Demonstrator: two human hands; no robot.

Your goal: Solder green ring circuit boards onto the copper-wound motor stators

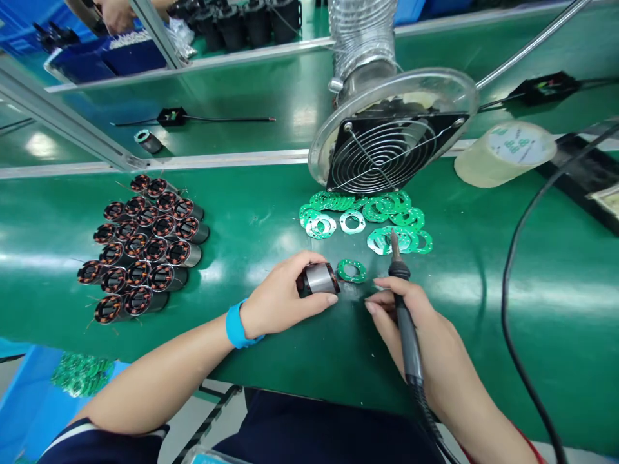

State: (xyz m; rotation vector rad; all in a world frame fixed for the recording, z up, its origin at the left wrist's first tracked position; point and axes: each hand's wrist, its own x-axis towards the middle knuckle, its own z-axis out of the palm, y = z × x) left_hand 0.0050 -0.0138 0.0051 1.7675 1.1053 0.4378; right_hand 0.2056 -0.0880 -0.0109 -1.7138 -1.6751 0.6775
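Observation:
My left hand, with a blue wristband, is closed round a small metal motor stator lying on its side on the green bench. A green ring-shaped circuit board sits right at the stator's end. My right hand grips a black soldering iron like a pen, its tip pointing up and away over a pile of green ring boards.
A stack of several copper-wound stators lies at left. A fume-extractor fan with a silver duct stands behind the boards. Tape roll at right. A black cable loops across the right. Another person's hand at top left.

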